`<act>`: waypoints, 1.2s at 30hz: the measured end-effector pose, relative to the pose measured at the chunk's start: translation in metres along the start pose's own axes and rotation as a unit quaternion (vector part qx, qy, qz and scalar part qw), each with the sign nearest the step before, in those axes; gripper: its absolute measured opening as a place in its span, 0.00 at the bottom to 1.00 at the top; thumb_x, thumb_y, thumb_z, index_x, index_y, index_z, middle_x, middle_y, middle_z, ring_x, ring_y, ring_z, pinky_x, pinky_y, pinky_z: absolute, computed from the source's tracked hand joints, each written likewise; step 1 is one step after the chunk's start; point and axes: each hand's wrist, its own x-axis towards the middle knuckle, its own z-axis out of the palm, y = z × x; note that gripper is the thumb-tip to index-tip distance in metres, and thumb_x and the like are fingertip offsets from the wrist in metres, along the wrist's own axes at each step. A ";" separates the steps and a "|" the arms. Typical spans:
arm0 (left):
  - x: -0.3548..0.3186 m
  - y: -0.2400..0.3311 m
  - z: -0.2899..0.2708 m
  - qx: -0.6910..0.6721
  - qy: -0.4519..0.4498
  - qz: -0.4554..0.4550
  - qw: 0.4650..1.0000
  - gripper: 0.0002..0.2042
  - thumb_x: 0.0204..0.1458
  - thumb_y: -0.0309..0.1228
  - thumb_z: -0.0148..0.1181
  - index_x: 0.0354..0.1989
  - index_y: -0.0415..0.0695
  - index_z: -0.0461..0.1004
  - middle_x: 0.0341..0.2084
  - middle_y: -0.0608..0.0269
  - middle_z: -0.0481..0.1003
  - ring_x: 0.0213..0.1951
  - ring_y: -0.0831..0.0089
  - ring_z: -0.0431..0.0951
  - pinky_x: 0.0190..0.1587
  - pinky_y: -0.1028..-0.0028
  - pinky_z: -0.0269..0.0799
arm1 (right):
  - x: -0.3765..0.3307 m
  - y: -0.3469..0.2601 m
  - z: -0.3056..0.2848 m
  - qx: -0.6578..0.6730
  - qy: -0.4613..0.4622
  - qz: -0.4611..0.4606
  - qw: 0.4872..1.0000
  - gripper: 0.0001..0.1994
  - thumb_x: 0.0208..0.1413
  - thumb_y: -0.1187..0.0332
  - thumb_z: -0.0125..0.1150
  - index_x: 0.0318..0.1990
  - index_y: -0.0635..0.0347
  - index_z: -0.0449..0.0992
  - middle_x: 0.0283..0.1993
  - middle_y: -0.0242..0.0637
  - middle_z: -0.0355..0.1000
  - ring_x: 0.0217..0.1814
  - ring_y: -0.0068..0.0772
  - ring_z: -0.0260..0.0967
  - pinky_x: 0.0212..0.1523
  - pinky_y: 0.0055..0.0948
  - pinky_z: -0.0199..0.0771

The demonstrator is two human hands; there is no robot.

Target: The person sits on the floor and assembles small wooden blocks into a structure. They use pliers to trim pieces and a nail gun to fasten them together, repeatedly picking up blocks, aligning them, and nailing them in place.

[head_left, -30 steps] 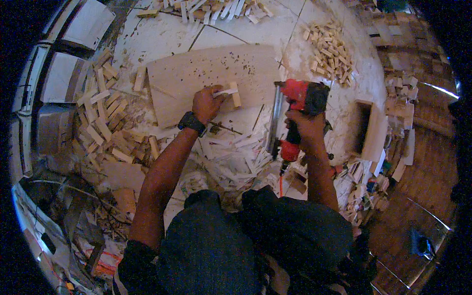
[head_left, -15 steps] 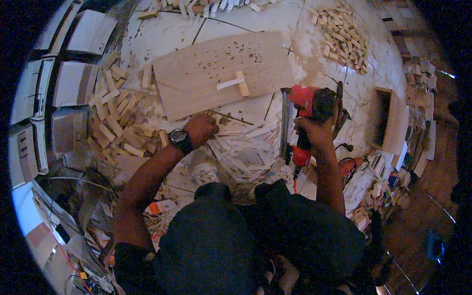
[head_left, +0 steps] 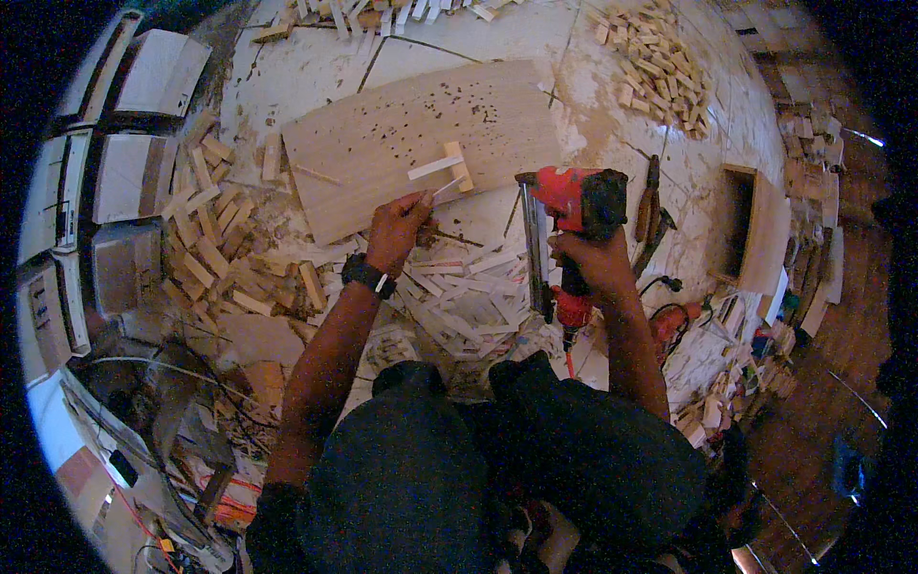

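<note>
My left hand (head_left: 400, 230), with a black wristwatch (head_left: 366, 275) on its wrist, is pinching a narrow, pale wooden strip (head_left: 447, 187) between closed fingertips. The strip's far end is pointing toward a short, yellowish wooden block (head_left: 457, 165); whether the two are touching, I cannot tell. A wider white flat strip (head_left: 433, 168) is extending leftward from that block, both lying on a broad, light-brown wooden board (head_left: 382, 124) in front of me.

My right hand (head_left: 598, 263) is wrapping round the handle of a red-and-black nail gun (head_left: 583, 196), which is sitting to the right of the block, its long metal magazine facing left. A thin red hose (head_left: 570, 364) is running from its lower end.

Between my hands, a loose heap of thin whitish strips (head_left: 469, 301) is covering the floor. Longer wooden blocks (head_left: 220, 230) are lying piled at the left.
</note>
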 end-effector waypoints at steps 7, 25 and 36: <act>0.011 -0.008 0.021 -0.071 0.130 0.007 0.989 0.21 0.46 0.21 0.60 0.50 0.33 0.65 0.34 0.57 0.75 0.30 0.70 0.76 0.38 0.75 0.74 | 0.003 -0.005 0.011 -0.069 -0.028 -0.019 0.997 0.15 0.37 0.76 0.65 0.36 0.62 0.71 0.26 0.32 0.70 0.23 0.25 0.67 0.24 0.26 0.70; 0.031 0.018 0.009 -0.035 0.110 0.022 0.993 0.34 0.36 0.14 0.62 0.56 0.40 0.55 0.37 0.46 0.75 0.37 0.65 0.77 0.38 0.71 0.75 | 0.006 -0.037 0.048 -0.081 -0.060 -0.118 0.988 0.14 0.36 0.75 0.61 0.34 0.60 0.68 0.24 0.29 0.67 0.22 0.23 0.65 0.24 0.26 0.68; 0.036 0.011 0.006 -0.042 0.111 0.024 0.993 0.34 0.36 0.14 0.61 0.56 0.41 0.55 0.35 0.49 0.75 0.35 0.65 0.77 0.36 0.71 0.75 | 0.021 -0.032 0.068 -0.082 -0.051 -0.080 0.992 0.12 0.39 0.75 0.60 0.35 0.60 0.69 0.24 0.30 0.67 0.23 0.23 0.66 0.24 0.25 0.69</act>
